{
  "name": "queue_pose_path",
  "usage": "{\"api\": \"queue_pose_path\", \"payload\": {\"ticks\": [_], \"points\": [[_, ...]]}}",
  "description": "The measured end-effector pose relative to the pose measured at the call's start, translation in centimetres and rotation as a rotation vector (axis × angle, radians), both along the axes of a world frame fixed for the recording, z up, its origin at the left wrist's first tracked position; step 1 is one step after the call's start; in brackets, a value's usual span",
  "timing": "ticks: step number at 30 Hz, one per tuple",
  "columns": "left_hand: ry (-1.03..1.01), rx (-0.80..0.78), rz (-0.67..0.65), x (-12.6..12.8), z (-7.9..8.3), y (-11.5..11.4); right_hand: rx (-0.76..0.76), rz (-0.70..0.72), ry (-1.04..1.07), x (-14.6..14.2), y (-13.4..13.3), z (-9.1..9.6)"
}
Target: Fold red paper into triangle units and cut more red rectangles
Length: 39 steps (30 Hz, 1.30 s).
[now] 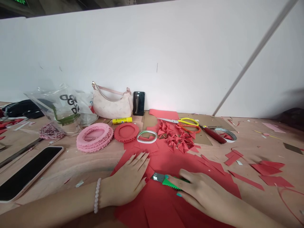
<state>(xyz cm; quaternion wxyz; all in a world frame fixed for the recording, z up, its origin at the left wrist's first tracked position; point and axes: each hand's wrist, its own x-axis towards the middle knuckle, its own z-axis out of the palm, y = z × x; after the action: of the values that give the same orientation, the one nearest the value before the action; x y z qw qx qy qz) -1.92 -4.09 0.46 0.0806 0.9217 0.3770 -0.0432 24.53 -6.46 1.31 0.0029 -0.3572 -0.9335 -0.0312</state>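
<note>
My left hand [130, 178] lies flat on red paper [163, 205], fingers stretched forward and thumb out to the side. In my right hand [200, 186] is a green utility knife [171, 182], its blade pointing left toward my left thumb. The blade rests on or just over the paper; which of the two I cannot tell. Red sheets and strips lie overlapped beneath both hands. Beyond them sits a pile of folded red paper pieces [177, 137], with a white tape roll [147, 136] to its left.
Behind are pink scalloped rings [95, 137], red rings [126, 132], a yellow glue stick [122, 120], scissors [188, 122], a red-handled tool [215, 135] and another tape roll [231, 135]. A pink handbag [112, 104] and upright phone [139, 103] stand by the white wall. Another phone [30, 172] lies left.
</note>
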Motion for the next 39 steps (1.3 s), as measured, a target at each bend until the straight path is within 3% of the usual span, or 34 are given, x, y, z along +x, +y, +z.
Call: {"api": "queue_pose_path", "payload": {"ticks": [6, 17, 24, 39], "points": [[-0.009, -0.002, 0.006, 0.1, 0.0, 0.1, -0.034, -0.023, 0.036, 0.8, 0.3, -0.2], [-0.009, -0.054, -0.078, -0.4, 0.9, 0.6, 0.079, 0.043, 0.044, 0.9, 0.5, -1.0], [0.001, -0.078, -0.109, -0.6, 1.6, 1.0, 0.045, 0.028, -0.011, 1.1, 0.2, -0.5], [-0.056, -0.071, -0.166, -0.8, 1.4, 1.3, 0.044, 0.014, 0.012, 0.4, 0.1, -0.1]]}}
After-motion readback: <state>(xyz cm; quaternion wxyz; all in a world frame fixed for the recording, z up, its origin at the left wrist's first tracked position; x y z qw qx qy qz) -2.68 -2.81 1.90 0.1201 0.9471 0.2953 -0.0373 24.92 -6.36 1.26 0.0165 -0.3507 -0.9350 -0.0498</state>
